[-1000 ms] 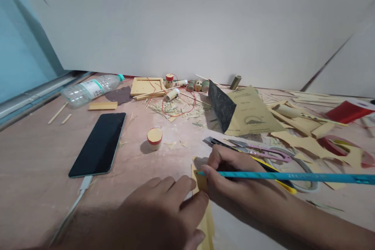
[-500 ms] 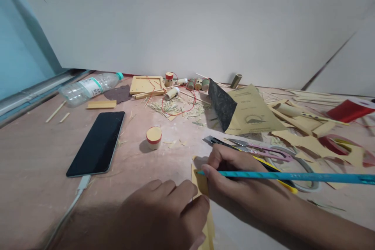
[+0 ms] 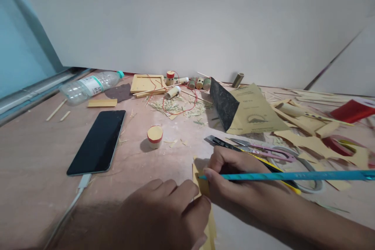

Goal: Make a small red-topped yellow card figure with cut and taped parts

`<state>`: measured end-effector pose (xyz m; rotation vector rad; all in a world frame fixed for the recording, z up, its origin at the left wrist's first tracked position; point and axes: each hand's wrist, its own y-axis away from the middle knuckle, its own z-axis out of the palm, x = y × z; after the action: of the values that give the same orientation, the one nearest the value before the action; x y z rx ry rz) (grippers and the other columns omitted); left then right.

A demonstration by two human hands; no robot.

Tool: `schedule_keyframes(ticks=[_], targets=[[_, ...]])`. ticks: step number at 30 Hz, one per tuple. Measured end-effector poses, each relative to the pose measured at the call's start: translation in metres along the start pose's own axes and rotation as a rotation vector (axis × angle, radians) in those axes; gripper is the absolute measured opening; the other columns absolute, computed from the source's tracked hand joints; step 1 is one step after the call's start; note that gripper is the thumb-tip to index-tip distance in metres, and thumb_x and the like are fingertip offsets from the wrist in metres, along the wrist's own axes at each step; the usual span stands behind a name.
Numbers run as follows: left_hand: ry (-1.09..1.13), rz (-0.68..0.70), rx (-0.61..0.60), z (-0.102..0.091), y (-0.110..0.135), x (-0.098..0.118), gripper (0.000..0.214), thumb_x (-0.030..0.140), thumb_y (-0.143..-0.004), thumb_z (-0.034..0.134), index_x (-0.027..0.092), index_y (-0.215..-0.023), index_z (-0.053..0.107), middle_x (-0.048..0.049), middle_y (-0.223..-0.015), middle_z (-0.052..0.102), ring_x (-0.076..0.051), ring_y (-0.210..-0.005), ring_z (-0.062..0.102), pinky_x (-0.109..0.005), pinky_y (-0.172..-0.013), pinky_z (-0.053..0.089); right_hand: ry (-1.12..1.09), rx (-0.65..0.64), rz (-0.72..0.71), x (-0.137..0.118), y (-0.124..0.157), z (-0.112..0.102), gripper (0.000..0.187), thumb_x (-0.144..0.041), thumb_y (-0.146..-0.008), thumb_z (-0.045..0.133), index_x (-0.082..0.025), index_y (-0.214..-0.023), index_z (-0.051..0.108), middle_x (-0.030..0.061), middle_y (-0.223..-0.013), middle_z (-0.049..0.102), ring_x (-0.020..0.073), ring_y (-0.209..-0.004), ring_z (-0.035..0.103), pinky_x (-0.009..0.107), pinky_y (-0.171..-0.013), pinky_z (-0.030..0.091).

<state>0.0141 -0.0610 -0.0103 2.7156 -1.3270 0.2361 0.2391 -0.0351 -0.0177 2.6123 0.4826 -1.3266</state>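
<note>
A slim blue pen (image 3: pixel 272 176) is gripped by my right hand (image 3: pixel 231 172), closed round it near the tip. The tip rests at the upper part of a narrow tan strip (image 3: pixel 210 218), which looks like paper or thin wood. My left hand (image 3: pixel 175 211) is curled over the strip with its fingers bent, holding it against the table; part of the strip is hidden beneath it. Beyond the hands stands a small pale cup-shaped piece (image 3: pixel 155 136) with a red band. Scissors (image 3: pixel 260 148) with pink handles and a utility knife (image 3: pixel 225 143) lie just past my right hand.
A phone (image 3: pixel 98 140) with a white cable (image 3: pixel 84 181) lies at left, a plastic bottle (image 3: pixel 90 87) behind it. Folded sandpaper (image 3: pixel 254 111), wood shavings (image 3: pixel 168 107), a shallow wooden tray (image 3: pixel 148 83) and a red ribbon roll (image 3: pixel 353 110) are spread toward the back and right.
The pen tip has shifted slightly down along the strip, with my right hand moving a little the same way. My left hand stays nearly still; the view has shifted slightly.
</note>
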Motion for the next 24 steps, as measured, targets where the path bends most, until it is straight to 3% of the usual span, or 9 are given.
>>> schedule_keyframes(ticks=[12,15,19,24], targets=[[0.005,-0.004,0.005,-0.002,-0.001,0.001,0.019,0.028,-0.096,0.074,0.024,-0.114,0.067,-0.0004,-0.099,0.074,-0.018,-0.083,0.072,-0.028,-0.068,0.051,-0.104,-0.060,0.004,0.001,0.002,0.001,0.023,-0.029,-0.095,0.060,-0.023,-0.075,0.052,-0.0052,-0.060,0.058,0.0106,-0.053,0.044,0.020,-0.044,0.033],[0.018,0.021,0.008,-0.006,-0.002,0.001,0.011,0.017,-0.096,0.067,0.023,-0.105,0.069,0.0009,-0.091,0.074,-0.016,-0.071,0.069,-0.029,-0.057,0.044,-0.110,-0.050,0.007,0.000,0.002,0.002,0.023,-0.025,-0.093,0.061,-0.024,-0.073,0.050,-0.0059,-0.060,0.054,0.0105,-0.054,0.042,0.020,-0.044,0.032],[0.052,0.072,0.001,-0.013,-0.002,0.002,0.028,-0.002,-0.093,0.055,0.022,-0.091,0.068,0.0031,-0.073,0.068,-0.012,-0.050,0.055,-0.031,-0.044,0.030,-0.063,-0.032,-0.020,0.000,0.002,0.002,0.023,-0.023,-0.090,0.063,-0.024,-0.072,0.050,-0.0068,-0.059,0.050,0.0105,-0.053,0.039,0.021,-0.044,0.030],[0.074,0.016,0.022,-0.015,-0.004,0.007,0.015,0.008,-0.091,0.066,0.022,-0.086,0.067,0.0043,-0.066,0.064,-0.012,-0.047,0.051,-0.031,-0.042,0.025,-0.063,-0.048,-0.042,0.001,0.001,0.001,0.024,-0.023,-0.091,0.063,-0.024,-0.071,0.049,-0.0065,-0.059,0.049,0.0108,-0.053,0.040,0.021,-0.043,0.030]])
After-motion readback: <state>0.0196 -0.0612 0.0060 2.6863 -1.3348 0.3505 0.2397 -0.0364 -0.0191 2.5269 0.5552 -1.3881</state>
